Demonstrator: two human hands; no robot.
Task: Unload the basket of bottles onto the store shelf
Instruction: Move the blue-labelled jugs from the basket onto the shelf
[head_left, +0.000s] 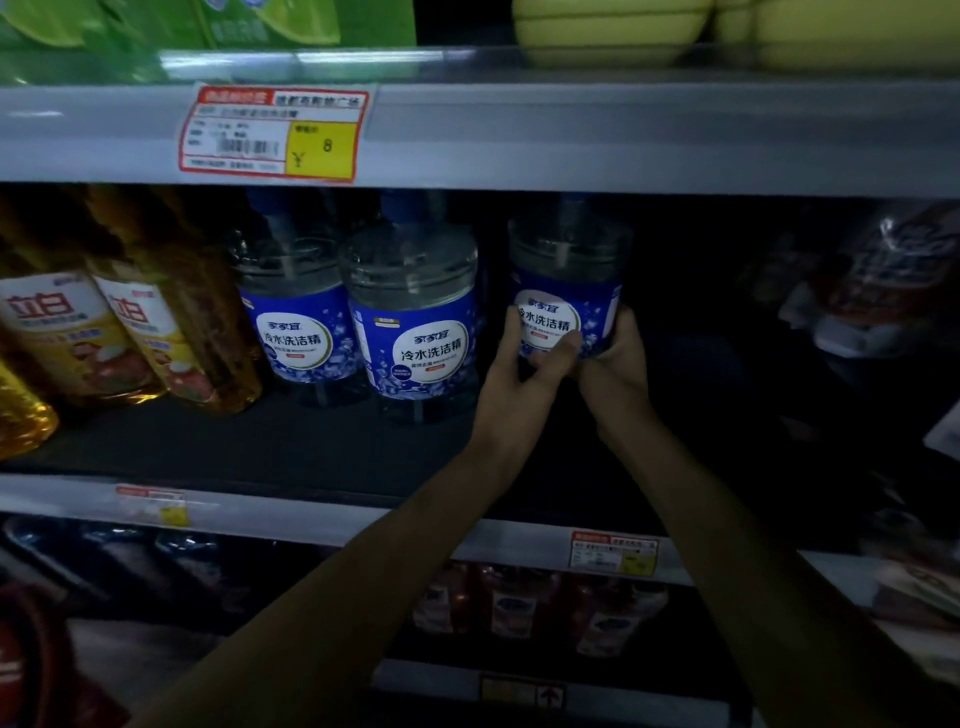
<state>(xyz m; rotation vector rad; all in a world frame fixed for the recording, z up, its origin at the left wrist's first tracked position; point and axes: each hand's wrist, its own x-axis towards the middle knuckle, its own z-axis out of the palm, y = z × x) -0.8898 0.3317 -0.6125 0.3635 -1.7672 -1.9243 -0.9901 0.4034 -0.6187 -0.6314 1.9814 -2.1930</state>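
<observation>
Bottles of clear dish liquid were going onto the middle shelf (260, 441), and the held bottle (569, 291) stood right of frame centre, deep on that dark shelf. Both hands gripped its lower half: the left hand (524, 358) wrapped the front of the label, the right hand (618, 358) cupped its right side. Whether its base already rested on the shelf could not be told.

Two matching bottles (410, 322) already stood just left of it, so the unloading looked under way; the basket was out of view, so what remained could not be judged.

All three were squat, round, clear plastic with blue wrap labels and blue caps. Amber bottles (156, 322) with yellow labels filled the left. A red-bordered price tag (275, 132) sat on the grey shelf rail at upper left.
</observation>
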